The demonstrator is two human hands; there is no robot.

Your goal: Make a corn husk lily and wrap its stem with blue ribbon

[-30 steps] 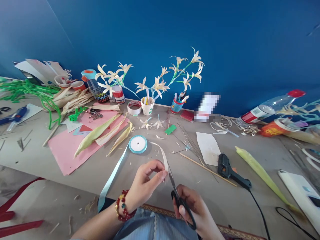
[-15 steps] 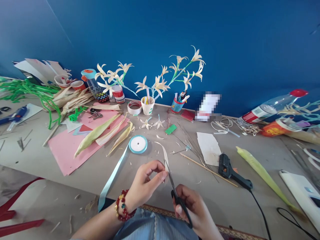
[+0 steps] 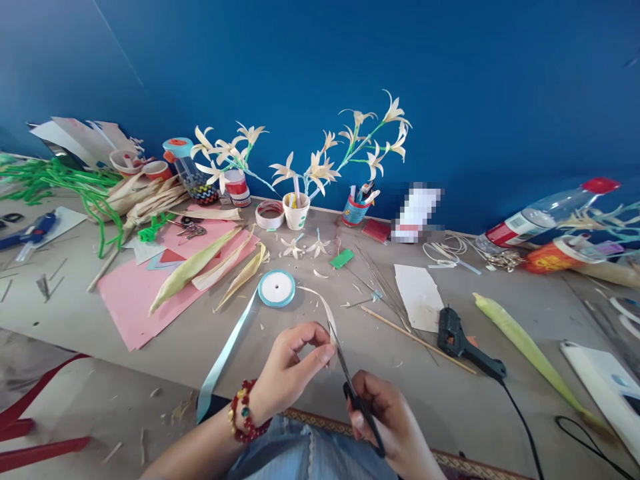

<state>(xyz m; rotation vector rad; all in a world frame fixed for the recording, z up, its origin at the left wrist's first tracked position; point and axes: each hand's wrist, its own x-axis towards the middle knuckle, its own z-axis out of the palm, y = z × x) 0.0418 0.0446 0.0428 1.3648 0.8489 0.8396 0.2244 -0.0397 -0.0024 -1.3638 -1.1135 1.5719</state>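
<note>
Between thumb and fingers, my left hand (image 3: 299,360) pinches a thin, pale strip of corn husk (image 3: 325,308), whose free end curves away to the upper left. My right hand (image 3: 383,410) grips black-handled scissors (image 3: 367,413), with fingers in the loops. The blades lie against the husk strip, right at my left fingertips; they look nearly closed. Just beyond my left hand lies a spool of light blue ribbon (image 3: 277,289), its loose ribbon (image 3: 227,357) trailing toward me. Two small husk flowers (image 3: 292,247) rest behind the spool.
A black glue gun (image 3: 463,343) with a cord, a wooden stick (image 3: 417,339) and white paper (image 3: 419,298) lie right. Pink paper (image 3: 133,300) with corn husks (image 3: 193,270) is left. Behind stand a paper cup (image 3: 296,212) of husk flowers and a pen holder (image 3: 354,211).
The free end of the husk strip has swung left toward the spool, curling further out. Both hands stay almost in place.
</note>
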